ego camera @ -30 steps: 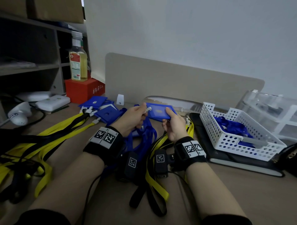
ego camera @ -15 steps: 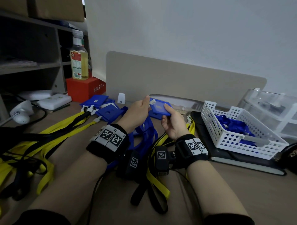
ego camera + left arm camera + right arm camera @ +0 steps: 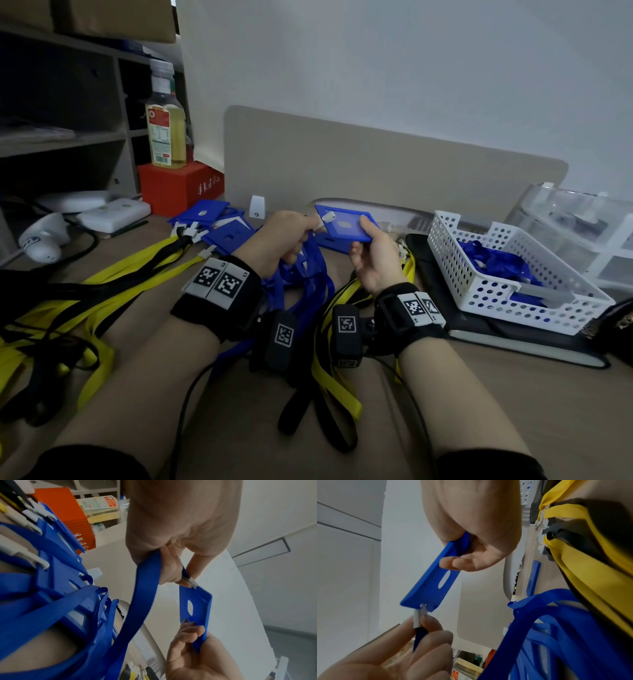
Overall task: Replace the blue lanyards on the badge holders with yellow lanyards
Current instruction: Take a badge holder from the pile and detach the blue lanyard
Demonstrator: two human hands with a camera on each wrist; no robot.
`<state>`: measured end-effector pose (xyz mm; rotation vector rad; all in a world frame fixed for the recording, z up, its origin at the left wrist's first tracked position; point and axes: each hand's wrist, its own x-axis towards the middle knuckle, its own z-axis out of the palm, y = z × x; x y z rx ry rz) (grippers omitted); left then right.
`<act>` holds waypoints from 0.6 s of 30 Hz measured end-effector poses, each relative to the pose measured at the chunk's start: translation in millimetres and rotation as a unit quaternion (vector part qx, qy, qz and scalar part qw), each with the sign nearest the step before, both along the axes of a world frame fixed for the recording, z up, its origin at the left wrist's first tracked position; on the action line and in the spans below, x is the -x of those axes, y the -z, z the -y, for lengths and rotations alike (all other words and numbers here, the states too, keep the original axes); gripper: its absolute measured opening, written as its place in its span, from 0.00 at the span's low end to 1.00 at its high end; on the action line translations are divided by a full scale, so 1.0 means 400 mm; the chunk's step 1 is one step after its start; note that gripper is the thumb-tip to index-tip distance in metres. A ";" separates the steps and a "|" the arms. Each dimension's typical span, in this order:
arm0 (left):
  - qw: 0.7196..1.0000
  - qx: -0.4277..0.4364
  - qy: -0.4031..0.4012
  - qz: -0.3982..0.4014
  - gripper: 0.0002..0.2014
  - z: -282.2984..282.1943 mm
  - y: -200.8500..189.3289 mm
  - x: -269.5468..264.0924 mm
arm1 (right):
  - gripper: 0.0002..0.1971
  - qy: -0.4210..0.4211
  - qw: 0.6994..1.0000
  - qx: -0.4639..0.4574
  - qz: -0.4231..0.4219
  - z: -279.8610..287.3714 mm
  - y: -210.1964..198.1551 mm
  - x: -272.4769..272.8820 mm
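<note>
My right hand point(image 3: 368, 248) grips a blue badge holder point(image 3: 346, 224) by its near end, lifted above the desk; it shows again in the wrist views point(image 3: 195, 609) point(image 3: 435, 582). My left hand point(image 3: 291, 236) pinches the white clip point(image 3: 418, 616) of a blue lanyard point(image 3: 142, 601) right at the holder's slotted end. That strap hangs down into a heap of blue lanyards point(image 3: 301, 284). Yellow lanyards point(image 3: 113, 281) lie at the left and others point(image 3: 335, 380) under my wrists.
More blue badge holders point(image 3: 219, 222) lie behind my left hand. A white perforated basket point(image 3: 507, 294) with blue lanyards sits on a dark notebook at the right. A red box point(image 3: 178, 185) carrying a bottle point(image 3: 166, 126), white devices and shelves stand at the left.
Both hands have lifted the badge holder a little and tilted it. The left hand's pinch sits on the white clip at the holder's end.
</note>
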<state>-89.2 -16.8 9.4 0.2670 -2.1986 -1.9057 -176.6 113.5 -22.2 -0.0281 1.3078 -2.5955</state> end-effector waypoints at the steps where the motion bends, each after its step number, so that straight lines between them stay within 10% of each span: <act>1: 1.000 -0.007 0.015 0.001 0.13 0.001 -0.002 -0.002 | 0.03 -0.012 1.000 0.010 0.004 -0.001 0.001 -0.001; 12: 0.998 0.003 0.049 0.031 0.14 0.024 -0.017 -0.011 | 0.05 -0.043 0.997 0.049 0.051 -0.009 0.007 0.005; 18: 0.968 0.240 -0.079 0.000 0.09 0.027 -0.008 0.001 | 0.06 0.057 0.995 -0.029 -0.072 0.001 0.013 0.011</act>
